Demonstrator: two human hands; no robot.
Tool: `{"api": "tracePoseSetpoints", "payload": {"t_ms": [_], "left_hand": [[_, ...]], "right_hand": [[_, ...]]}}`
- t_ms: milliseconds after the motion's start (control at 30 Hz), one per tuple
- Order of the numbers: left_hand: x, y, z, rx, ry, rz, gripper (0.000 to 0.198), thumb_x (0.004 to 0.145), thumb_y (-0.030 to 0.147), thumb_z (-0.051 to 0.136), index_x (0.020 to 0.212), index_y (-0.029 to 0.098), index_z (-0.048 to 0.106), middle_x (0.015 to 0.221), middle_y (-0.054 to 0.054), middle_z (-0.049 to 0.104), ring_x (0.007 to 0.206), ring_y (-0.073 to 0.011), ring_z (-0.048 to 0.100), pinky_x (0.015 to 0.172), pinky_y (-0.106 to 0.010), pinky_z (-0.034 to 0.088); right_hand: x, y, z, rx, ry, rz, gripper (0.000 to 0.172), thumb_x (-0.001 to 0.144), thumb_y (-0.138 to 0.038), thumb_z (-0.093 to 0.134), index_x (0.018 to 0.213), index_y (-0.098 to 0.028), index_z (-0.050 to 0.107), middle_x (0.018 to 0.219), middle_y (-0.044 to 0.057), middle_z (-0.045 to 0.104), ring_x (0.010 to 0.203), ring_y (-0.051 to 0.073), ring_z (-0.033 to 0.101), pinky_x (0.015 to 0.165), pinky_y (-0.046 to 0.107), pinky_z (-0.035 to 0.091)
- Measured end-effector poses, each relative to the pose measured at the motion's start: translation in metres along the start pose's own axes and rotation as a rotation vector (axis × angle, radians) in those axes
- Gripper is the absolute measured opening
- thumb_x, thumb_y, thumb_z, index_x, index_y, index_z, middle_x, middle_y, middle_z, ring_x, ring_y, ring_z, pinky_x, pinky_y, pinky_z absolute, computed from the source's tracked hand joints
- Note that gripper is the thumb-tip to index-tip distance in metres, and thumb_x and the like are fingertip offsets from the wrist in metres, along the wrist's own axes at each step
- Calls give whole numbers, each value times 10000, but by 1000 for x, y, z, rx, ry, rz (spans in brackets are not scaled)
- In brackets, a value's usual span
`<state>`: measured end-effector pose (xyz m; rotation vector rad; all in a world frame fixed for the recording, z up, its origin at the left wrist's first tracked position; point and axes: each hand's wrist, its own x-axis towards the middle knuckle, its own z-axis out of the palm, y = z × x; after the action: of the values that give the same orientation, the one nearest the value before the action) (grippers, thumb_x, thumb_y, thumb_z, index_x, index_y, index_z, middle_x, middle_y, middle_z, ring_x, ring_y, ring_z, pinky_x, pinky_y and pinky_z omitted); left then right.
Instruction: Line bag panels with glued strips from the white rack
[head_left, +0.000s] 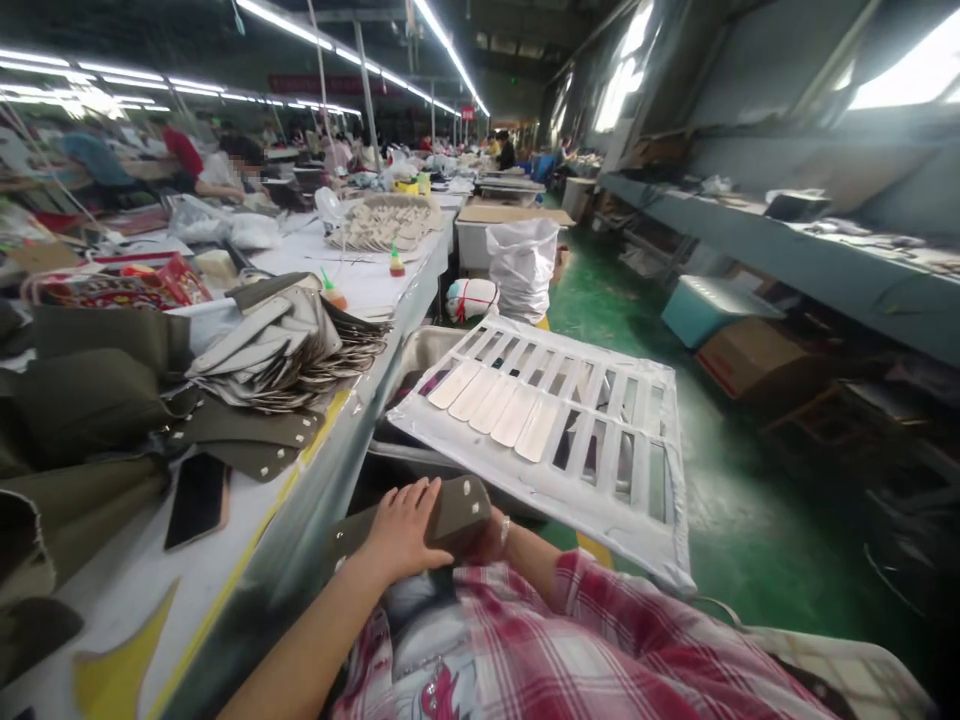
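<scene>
My left hand (405, 525) lies across a dark olive fabric strip (461, 505), its fingers over the top face and its thumb along the near edge. Small bright spots mark both ends of the strip. At its right end, my right hand (491, 535) is closed on the strip from below, with most of its fingers hidden. Similar olive pieces (255, 440) lie on the table to the left, beside a fanned pile of pale-backed pieces (270, 345).
A black phone (197, 500) lies near the table's yellow-taped edge (322, 440). To the right, a white slatted rack (615, 510) carries several pale strips (480, 400) above a metal bin (427, 350). Beyond are a white sack (523, 265), boxes (750, 350) and green floor (615, 310).
</scene>
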<state>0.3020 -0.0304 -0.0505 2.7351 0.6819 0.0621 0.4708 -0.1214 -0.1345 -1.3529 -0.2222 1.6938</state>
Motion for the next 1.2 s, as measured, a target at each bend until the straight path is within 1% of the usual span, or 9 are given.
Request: {"api": "tracePoseSetpoints", "payload": {"t_ms": [133,233,400,533,667,833,967,1100,1200], "left_hand": [[4,11,0,18,101,13,1027,559,447,722,1420,192,223,1314,-158,443,1187,-333,413,992,-471,297],[-2,7,-13,-44,180,50,1046,590,443,705,1436,187,146,1305,-147,434,1191,-313,402,990,-448,312],[0,4,-18,-128,200,26,1017,608,395,702,1431,181,145,1255,-128,471,1142,-299,437,980,-442,328],[5,1,-16,-160,169,-2,1009,603,407,708,1429,197,167,1247,-121,473,1139,-303,438,972,-444,336],[10,5,-20,-166,170,-3,1008,607,411,715,1431,228,165,1268,-118,446,1162,-308,419,993,-463,314],[19,17,-24,-159,181,6,968,635,410,703,1429,234,177,1208,-113,473,1116,-300,442,974,-463,334],[20,18,-25,-192,185,5,948,644,393,702,1426,228,192,1197,-110,488,1111,-295,454,974,-461,342],[19,7,-31,-283,213,-52,922,674,417,683,1426,223,186,1272,-119,458,1187,-290,429,1011,-448,324],[20,2,-35,-322,219,-70,919,685,436,675,1426,215,180,1301,-125,438,1212,-287,413,1024,-444,313]], "right_hand": [[-19,-10,-11,-10,15,-144,507,926,-491,198,1024,-166,575,988,86,635,886,186,618,748,304,486],[-38,-20,-32,-43,-19,-223,427,929,-372,243,1089,-138,562,1003,102,634,891,193,625,765,303,481],[-38,-1,-52,-227,-63,-370,426,793,-259,524,1209,-173,521,1040,98,631,923,207,629,774,308,491],[-14,10,-50,-256,-103,-444,413,670,-436,689,965,-152,632,836,67,658,830,212,638,803,360,490],[5,2,-42,-303,-134,-512,391,561,-490,752,687,-136,642,664,33,624,757,202,608,790,367,484],[18,-2,-30,-346,-141,-524,358,563,-501,727,599,-163,616,570,-4,576,690,177,574,704,329,495],[10,-2,-39,-362,-112,-474,361,615,-506,676,632,-151,612,625,8,594,676,168,597,673,302,501],[-20,-31,-58,-446,-24,-420,294,608,-407,698,745,-159,624,629,4,611,571,144,581,546,266,491],[-50,-63,-51,-494,300,-539,239,731,-410,574,774,-175,573,589,-25,558,477,95,499,456,217,428]]}}
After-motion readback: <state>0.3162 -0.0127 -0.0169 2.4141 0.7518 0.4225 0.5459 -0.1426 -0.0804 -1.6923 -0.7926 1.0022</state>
